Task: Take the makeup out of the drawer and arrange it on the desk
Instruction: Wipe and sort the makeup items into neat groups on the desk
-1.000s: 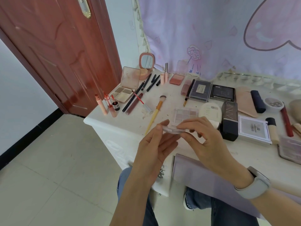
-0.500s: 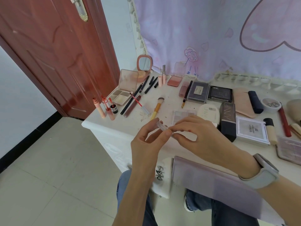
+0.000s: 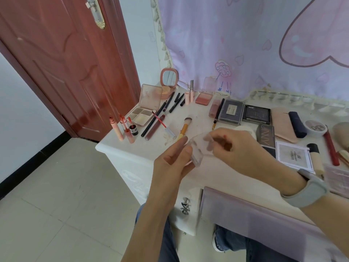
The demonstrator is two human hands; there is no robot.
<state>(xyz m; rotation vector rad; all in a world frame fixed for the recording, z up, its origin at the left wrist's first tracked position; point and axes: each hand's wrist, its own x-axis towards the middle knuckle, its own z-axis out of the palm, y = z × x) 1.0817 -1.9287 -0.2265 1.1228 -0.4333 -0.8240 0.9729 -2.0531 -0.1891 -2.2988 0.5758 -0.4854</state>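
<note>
Together — both hands (image 3: 175, 159) round clear case (image 3: 198, 148)

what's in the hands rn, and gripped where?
A small clear makeup case: left hand grips its near-left edge, right hand pinches its lifted far side.

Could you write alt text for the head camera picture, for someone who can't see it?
A person's left hand and right hand hold a small clear plastic makeup case above a white desk. Brushes, lip glosses, pencils and palettes lie spread on the desk, beside a red-brown door.
</note>
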